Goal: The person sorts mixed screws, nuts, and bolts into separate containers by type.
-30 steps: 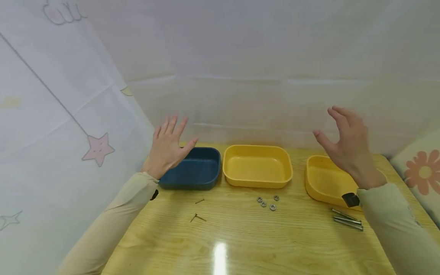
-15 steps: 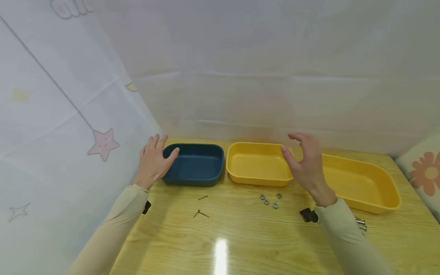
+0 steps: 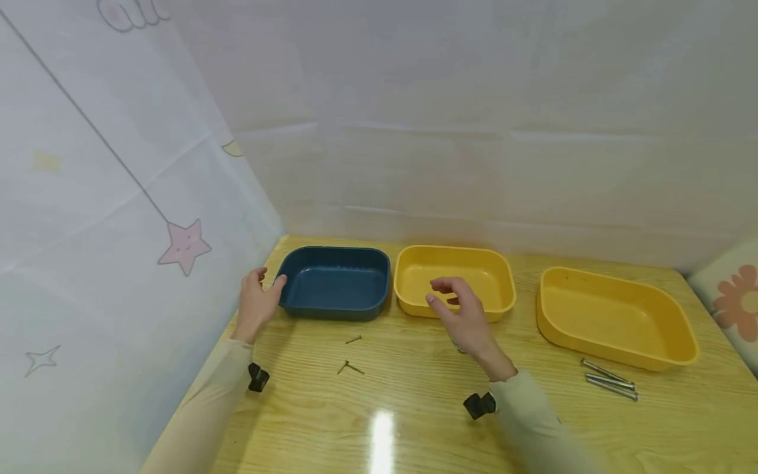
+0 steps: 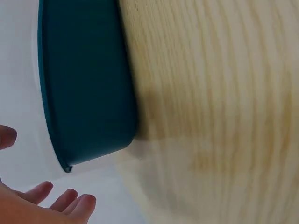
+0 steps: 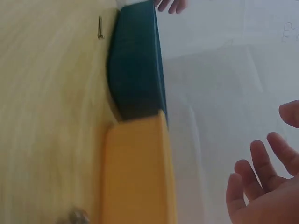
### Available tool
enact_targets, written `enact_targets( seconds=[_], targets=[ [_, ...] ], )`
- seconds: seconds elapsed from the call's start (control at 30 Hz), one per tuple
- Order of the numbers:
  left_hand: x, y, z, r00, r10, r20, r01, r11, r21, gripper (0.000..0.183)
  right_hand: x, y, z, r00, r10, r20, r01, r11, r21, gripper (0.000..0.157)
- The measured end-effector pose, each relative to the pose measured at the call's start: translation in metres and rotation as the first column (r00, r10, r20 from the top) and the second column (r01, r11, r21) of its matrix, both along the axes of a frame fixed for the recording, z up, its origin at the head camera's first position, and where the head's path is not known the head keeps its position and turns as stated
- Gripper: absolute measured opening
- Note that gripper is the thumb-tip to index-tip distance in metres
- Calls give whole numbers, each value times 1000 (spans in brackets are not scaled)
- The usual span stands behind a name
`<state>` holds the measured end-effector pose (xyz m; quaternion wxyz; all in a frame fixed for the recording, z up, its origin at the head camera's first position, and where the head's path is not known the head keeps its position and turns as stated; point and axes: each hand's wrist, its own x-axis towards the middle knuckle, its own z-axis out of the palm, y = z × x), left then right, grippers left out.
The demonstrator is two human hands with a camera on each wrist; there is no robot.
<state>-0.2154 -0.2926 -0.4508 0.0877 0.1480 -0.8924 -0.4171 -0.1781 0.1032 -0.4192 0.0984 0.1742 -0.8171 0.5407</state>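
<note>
At the left end of the dark blue tray (image 3: 334, 283) is my left hand (image 3: 257, 306), its fingers loosely bent. In the left wrist view a gap shows between those fingers and the tray's corner. My right hand (image 3: 469, 322) hovers over the front rim of the middle yellow tray (image 3: 506, 299), thumb and fingers apart with nothing between them. Beneath it the metal nuts (image 3: 458, 347) are mostly hidden. Small screws lie on the wood in front of the blue tray, a single screw (image 3: 353, 340) and a crossed pair (image 3: 351, 367).
Another yellow tray (image 3: 618, 316) stands at the right, slightly turned. Several long bolts (image 3: 610, 380) lie before it. The wooden table (image 3: 426, 428) meets a pale cloth wall (image 3: 414, 178) behind and a printed one (image 3: 106, 250) at the left.
My right hand has swept left and down, from over the right yellow tray to the middle one, uncovering the bolts. My left hand has lowered and shifted left, off the blue tray.
</note>
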Motion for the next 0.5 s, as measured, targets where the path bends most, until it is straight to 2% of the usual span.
enact_targets(
  seconds=[0.07, 0.13, 0.23, 0.3, 0.33, 0.4, 0.43, 0.5],
  targets=[
    [0, -2, -4, 998, 51, 34, -54, 994, 96, 73, 2, -8, -7, 997, 23, 74, -21, 1000, -15, 26],
    [-1, -2, -8, 993, 102, 66, -114, 973, 199, 69, 3, -17, -14, 990, 40, 132, -36, 999, -34, 26],
    [-2, -4, -12, 981, 159, 114, -189, 917, 350, 64, 6, -30, -24, 978, 55, 202, -42, 997, -64, 24],
    [-3, -6, -14, 974, 177, 142, -223, 862, 455, 57, 8, -39, -30, 969, 60, 239, -44, 996, -74, 22],
    [-3, -6, -16, 971, 178, 160, -236, 823, 516, 52, 9, -44, -33, 966, 62, 249, -44, 996, -77, 21],
    [-2, -7, -16, 969, 163, 183, -244, 724, 646, 41, 12, -53, -38, 965, 61, 254, -47, 997, -60, 20],
    [0, -7, -15, 967, 157, 199, -252, 670, 698, 36, 14, -58, -41, 965, 61, 254, -50, 998, -49, 20],
    [3, -7, -15, 962, 151, 228, -273, 541, 795, 25, 16, -66, -47, 965, 60, 257, -58, 998, -15, 21]
  ],
)
